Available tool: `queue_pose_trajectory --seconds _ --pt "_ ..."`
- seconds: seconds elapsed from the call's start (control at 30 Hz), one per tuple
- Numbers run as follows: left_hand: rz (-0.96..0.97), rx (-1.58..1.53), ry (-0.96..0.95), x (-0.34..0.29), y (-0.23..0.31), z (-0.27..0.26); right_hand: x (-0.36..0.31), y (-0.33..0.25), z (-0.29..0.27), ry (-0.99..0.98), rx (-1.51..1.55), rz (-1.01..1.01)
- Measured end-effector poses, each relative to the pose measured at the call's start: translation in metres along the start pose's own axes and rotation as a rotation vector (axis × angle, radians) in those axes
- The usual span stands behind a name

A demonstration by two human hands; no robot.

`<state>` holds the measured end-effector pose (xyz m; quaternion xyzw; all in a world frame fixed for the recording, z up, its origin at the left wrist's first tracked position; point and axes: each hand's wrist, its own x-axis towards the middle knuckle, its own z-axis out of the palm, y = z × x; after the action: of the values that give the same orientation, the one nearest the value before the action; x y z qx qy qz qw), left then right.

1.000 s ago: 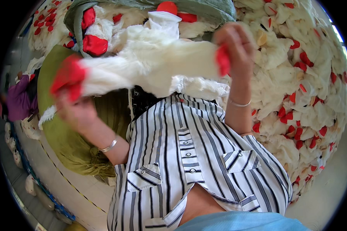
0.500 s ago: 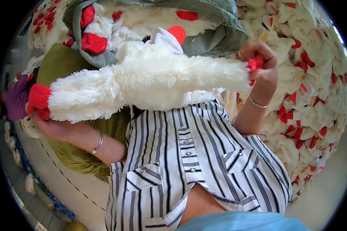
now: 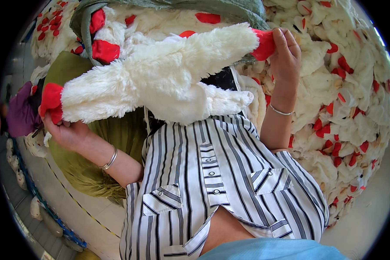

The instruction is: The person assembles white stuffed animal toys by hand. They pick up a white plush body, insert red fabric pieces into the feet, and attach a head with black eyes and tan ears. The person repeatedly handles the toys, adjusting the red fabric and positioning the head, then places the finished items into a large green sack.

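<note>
Stretched between my hands is a white plush toy skin [image 3: 160, 78], long-furred and limp, with red fabric tips at two of its limbs. My left hand [image 3: 71, 132] pinches the red tip at the left. Up at the right, my right hand [image 3: 286, 52] is closed on the other red tip, higher than the left one. A shorter white limb with an open-looking end hangs toward the right over my lap. Behind it, a grey-green sack [image 3: 247, 11] lies open with more white plush and red pieces [image 3: 105, 51] in it.
A large heap of white plush skins [image 3: 342, 99] with red pieces rises on my right. An olive-green sack [image 3: 86, 160] bulges on my left, with something purple [image 3: 21, 115] beyond it. Yellow-and-black tape [image 3: 80, 208] runs along the floor there.
My right hand has moved up and slightly left, raising its red tip. The plush now slants up to the right, and its short lower limb shows more. The left end has shifted slightly right.
</note>
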<state>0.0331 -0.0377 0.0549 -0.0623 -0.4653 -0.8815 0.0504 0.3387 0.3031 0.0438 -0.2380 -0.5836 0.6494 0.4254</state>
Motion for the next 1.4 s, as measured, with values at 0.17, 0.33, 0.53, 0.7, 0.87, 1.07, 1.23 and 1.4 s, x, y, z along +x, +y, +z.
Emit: queue_pose_trajectory --seconds 0.17,0.33,0.53,0.7,0.87,1.07,1.23,1.4 --pt "0.004 0.016 0.042 0.005 -0.002 -0.006 -0.003 -0.007 0.0 0.01 -0.031 0.002" --pt "-0.056 -0.004 0.059 0.007 -0.006 -0.003 -0.005 -0.012 -0.017 -0.154 0.076 0.093" --pt "-0.124 0.034 0.028 0.016 -0.004 0.004 -0.004 -0.04 -0.023 -0.475 -0.197 -0.054" --pt "0.107 0.003 -0.357 0.059 -0.017 0.056 0.031 -0.062 -0.002 0.038 0.051 -0.299" --pt "-0.014 -0.189 -0.616 0.03 -0.018 0.08 0.06 -0.021 0.007 -0.275 0.241 -0.171" --pt "-0.72 0.175 -0.644 -0.065 -0.134 0.037 -0.012 0.094 0.05 -0.346 -0.408 0.267" --pt "-0.845 0.227 -0.687 -0.102 -0.146 0.038 -0.025 0.087 0.086 -0.481 -0.605 0.555" --pt "-0.725 0.349 -0.463 -0.102 -0.147 0.019 -0.048 0.092 0.083 -0.473 -0.47 0.353"
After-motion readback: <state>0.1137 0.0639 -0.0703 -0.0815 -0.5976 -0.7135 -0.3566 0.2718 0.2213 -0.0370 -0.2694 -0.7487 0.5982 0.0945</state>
